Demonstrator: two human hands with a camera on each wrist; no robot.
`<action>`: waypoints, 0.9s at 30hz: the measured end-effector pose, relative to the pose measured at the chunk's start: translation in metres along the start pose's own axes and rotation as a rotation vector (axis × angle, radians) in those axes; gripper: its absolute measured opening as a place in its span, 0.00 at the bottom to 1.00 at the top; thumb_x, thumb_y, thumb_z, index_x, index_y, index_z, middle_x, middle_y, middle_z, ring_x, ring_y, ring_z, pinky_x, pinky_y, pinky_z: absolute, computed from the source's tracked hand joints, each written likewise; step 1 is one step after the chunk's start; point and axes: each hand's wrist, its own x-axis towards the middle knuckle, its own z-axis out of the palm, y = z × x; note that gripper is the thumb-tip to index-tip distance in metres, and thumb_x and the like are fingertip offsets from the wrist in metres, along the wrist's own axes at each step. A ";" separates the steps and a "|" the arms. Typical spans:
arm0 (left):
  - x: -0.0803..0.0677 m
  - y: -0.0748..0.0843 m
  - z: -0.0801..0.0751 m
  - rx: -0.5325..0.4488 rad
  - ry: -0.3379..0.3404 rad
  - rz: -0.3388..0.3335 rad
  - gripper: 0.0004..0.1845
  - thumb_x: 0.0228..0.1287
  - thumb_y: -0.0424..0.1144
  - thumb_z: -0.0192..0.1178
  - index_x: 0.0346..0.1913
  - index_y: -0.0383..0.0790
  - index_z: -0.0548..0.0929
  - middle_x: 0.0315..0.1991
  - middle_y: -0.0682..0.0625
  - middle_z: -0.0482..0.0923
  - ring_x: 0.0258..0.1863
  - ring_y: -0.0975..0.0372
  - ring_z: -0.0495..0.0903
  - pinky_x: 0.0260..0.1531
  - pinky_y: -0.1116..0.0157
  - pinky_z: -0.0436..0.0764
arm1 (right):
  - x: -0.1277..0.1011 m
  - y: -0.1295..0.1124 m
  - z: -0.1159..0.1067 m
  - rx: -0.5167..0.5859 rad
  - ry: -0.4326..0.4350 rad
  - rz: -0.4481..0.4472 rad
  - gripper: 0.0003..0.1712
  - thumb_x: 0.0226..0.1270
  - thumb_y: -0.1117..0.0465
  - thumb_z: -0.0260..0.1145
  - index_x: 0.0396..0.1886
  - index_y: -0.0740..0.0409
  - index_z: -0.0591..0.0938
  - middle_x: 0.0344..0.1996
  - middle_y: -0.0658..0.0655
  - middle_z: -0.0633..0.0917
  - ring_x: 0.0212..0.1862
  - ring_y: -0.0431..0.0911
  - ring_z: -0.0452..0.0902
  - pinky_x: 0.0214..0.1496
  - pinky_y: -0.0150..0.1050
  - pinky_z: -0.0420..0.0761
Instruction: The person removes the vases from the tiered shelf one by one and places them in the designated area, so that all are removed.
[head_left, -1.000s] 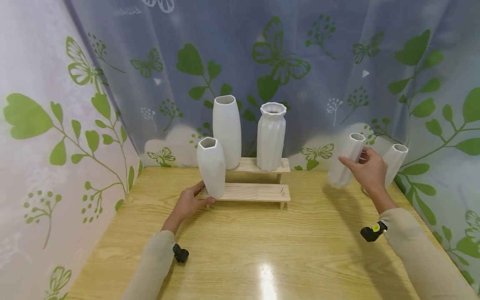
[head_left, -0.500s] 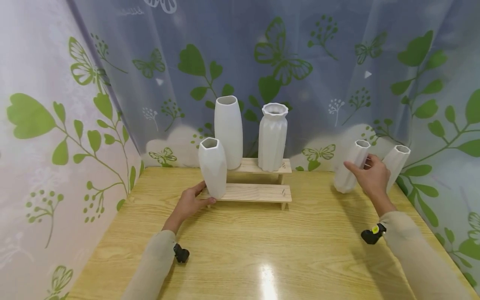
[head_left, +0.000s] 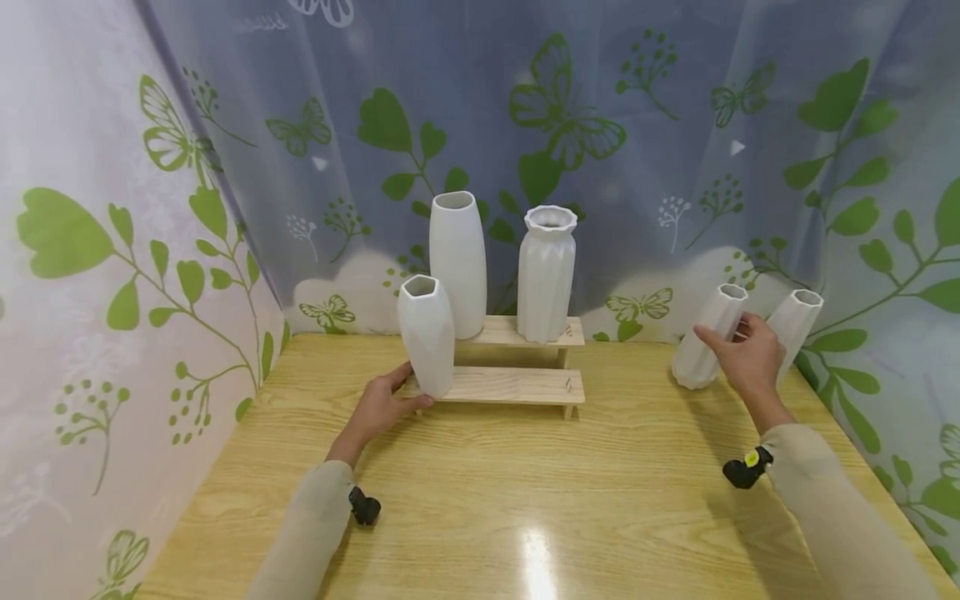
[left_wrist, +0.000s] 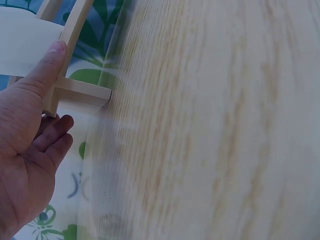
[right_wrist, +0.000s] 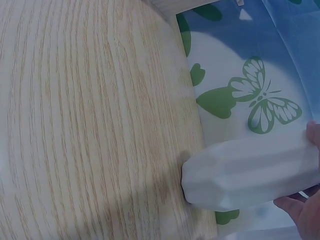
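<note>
White vase (head_left: 693,362)?

Right fingers (head_left: 708,336) are grasping it at the right of the tabletop (head_left: 450,500); left fingers (left_wrist: 56,136) are gripping the stand (head_left: 510,384).

Step?

Probably positioning; next move's likely needing a settled base.

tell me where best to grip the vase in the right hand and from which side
The upper half, below the rim, seems best, coming from the right: the vase looks slim enough there for thumb and fingers, its lower end is near the table, and in the head view it leans toward the right hand.

A leaf-printed curtain (head_left: 495,125) (fabric, perhaps) hangs behind the wood-grained table (head_left: 600,483).
</note>
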 end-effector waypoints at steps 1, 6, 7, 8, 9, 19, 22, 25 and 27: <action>0.000 0.000 0.000 0.000 0.001 0.001 0.43 0.53 0.51 0.71 0.71 0.44 0.65 0.69 0.45 0.64 0.69 0.50 0.62 0.65 0.49 0.66 | 0.000 0.001 0.000 0.001 -0.002 0.001 0.47 0.54 0.39 0.71 0.66 0.63 0.70 0.58 0.67 0.77 0.56 0.62 0.75 0.56 0.57 0.75; 0.002 -0.005 0.002 -0.009 0.004 -0.005 0.44 0.52 0.51 0.71 0.71 0.45 0.65 0.69 0.45 0.64 0.69 0.50 0.62 0.65 0.49 0.66 | 0.003 0.004 0.001 0.001 0.000 0.005 0.47 0.54 0.38 0.71 0.66 0.63 0.70 0.58 0.67 0.77 0.56 0.62 0.75 0.56 0.57 0.75; 0.002 -0.005 0.002 -0.010 0.003 -0.004 0.44 0.52 0.51 0.71 0.71 0.45 0.65 0.69 0.45 0.64 0.69 0.50 0.62 0.65 0.49 0.66 | 0.003 0.005 0.001 0.001 0.002 0.005 0.47 0.54 0.38 0.71 0.66 0.63 0.70 0.58 0.67 0.77 0.56 0.62 0.75 0.56 0.57 0.75; 0.002 -0.005 0.002 -0.011 0.003 -0.004 0.44 0.52 0.51 0.71 0.71 0.45 0.65 0.69 0.45 0.64 0.69 0.50 0.62 0.65 0.49 0.66 | 0.003 0.005 0.001 -0.001 0.002 0.005 0.47 0.54 0.38 0.71 0.66 0.63 0.70 0.58 0.67 0.77 0.56 0.62 0.75 0.56 0.57 0.75; 0.002 -0.005 0.002 -0.011 0.003 -0.003 0.43 0.52 0.51 0.71 0.71 0.45 0.65 0.69 0.45 0.64 0.69 0.50 0.62 0.65 0.49 0.66 | 0.003 0.005 0.001 -0.001 0.001 0.005 0.48 0.54 0.38 0.71 0.66 0.63 0.70 0.58 0.67 0.77 0.56 0.62 0.75 0.56 0.57 0.75; 0.001 -0.005 0.002 0.013 0.016 -0.003 0.43 0.52 0.53 0.70 0.71 0.47 0.65 0.69 0.47 0.65 0.69 0.52 0.62 0.64 0.50 0.66 | 0.002 0.007 0.000 0.007 -0.026 0.010 0.49 0.54 0.38 0.70 0.67 0.64 0.68 0.59 0.68 0.76 0.57 0.63 0.74 0.56 0.58 0.75; 0.001 -0.005 0.002 0.011 0.016 -0.008 0.43 0.52 0.53 0.71 0.71 0.48 0.65 0.69 0.47 0.65 0.69 0.52 0.62 0.65 0.50 0.66 | 0.002 0.007 0.000 0.009 -0.034 0.012 0.49 0.54 0.37 0.70 0.67 0.64 0.68 0.59 0.68 0.76 0.57 0.63 0.74 0.56 0.58 0.75; 0.001 -0.005 0.002 0.011 0.016 -0.012 0.43 0.52 0.52 0.71 0.71 0.48 0.65 0.69 0.47 0.64 0.69 0.53 0.62 0.65 0.50 0.66 | 0.001 0.007 0.000 0.014 -0.040 0.016 0.49 0.55 0.37 0.69 0.67 0.64 0.68 0.60 0.68 0.75 0.57 0.62 0.74 0.56 0.58 0.75; 0.001 -0.005 0.002 0.011 0.018 -0.014 0.43 0.52 0.52 0.71 0.71 0.48 0.65 0.69 0.47 0.64 0.69 0.53 0.62 0.65 0.51 0.67 | 0.000 0.006 0.000 0.015 -0.040 0.013 0.49 0.55 0.37 0.69 0.67 0.63 0.68 0.60 0.68 0.75 0.57 0.63 0.74 0.56 0.58 0.75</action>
